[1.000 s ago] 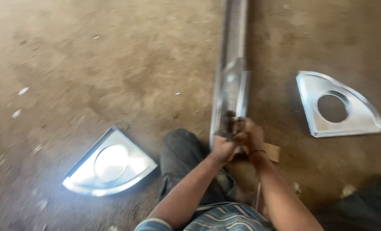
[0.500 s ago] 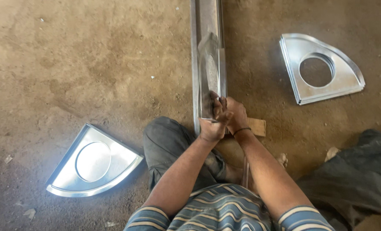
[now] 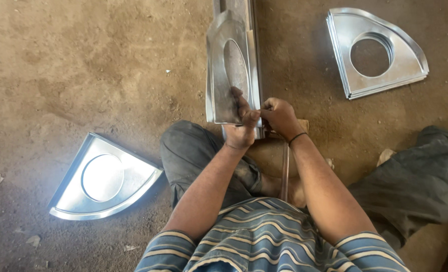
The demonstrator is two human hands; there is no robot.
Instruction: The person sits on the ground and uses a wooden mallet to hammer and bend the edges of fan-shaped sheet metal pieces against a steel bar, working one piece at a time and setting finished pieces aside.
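**A:** Start with the biggest thing around you.

**B:** The dirt floor (image 3: 83, 65) — brown, packed, scattered with small pale chips. You sit on it with your legs folded, dark trousers (image 3: 193, 151) spread to both sides, striped shirt (image 3: 269, 236) at the bottom edge of the view.

**A:** And the metal?

**B:** A long steel rail (image 3: 251, 30) runs straight away from you, out past the top edge. To your right, well apart from your hands, lies a stack of fan-shaped sheet-metal plates (image 3: 380, 80), each with a round hole. To your left lies another plate of the same shape (image 3: 103, 179) (its round centre looks closed and glares in the light).

**A:** Which piece are you working on?

**B:** The upright plate (image 3: 224, 80) — same fan shape, with a hole, stood on edge against the rail just in front of your knees.

**A:** What are your hands doing?

**B:** Your left hand (image 3: 241, 126) is closed on the plate's lower corner, fingers curled over its face. Your right hand (image 3: 279, 117), a dark band on its wrist, is pinched shut at the same corner, touching the left; whether it grips the plate's edge or something small, I cannot tell. A thin rod (image 3: 285, 171) lies between your forearms, beside a small wooden block (image 3: 302, 124).
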